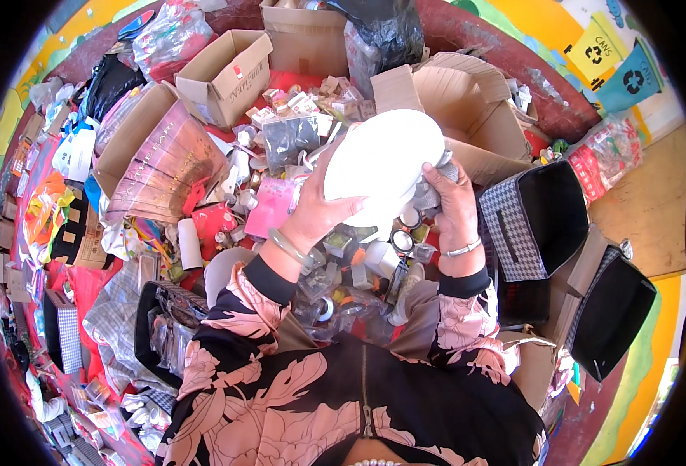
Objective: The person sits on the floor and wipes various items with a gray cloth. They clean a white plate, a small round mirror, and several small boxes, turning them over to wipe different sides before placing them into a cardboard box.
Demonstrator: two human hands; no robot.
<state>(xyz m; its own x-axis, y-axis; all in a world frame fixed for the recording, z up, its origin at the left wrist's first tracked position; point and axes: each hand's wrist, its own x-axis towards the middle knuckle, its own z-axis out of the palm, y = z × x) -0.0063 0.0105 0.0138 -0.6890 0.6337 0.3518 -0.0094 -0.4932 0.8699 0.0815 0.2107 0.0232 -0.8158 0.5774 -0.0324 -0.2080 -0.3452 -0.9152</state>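
Both of my hands are raised in front of me over a heap of mixed items. My left hand (317, 211) grips the near left side of a smooth, white oval object (390, 159), its thumb laid along the lower edge. Glare washes out its surface, so I cannot tell its kind. At its right side, my right hand (456, 202) is closed round a small grey thing (445, 168), held against or close beside the white object. Below them lie clear plastic packs (320, 279), a white box (382, 259) and round rolls or lids (402, 241).
An open cardboard box (467, 101) stands at the far right, another (230, 81) at the far left. Black-lined checkered bins (514, 225) sit to my right. A printed carton (168, 167) and a pink box (271, 206) lie left, near a white roll (190, 243).
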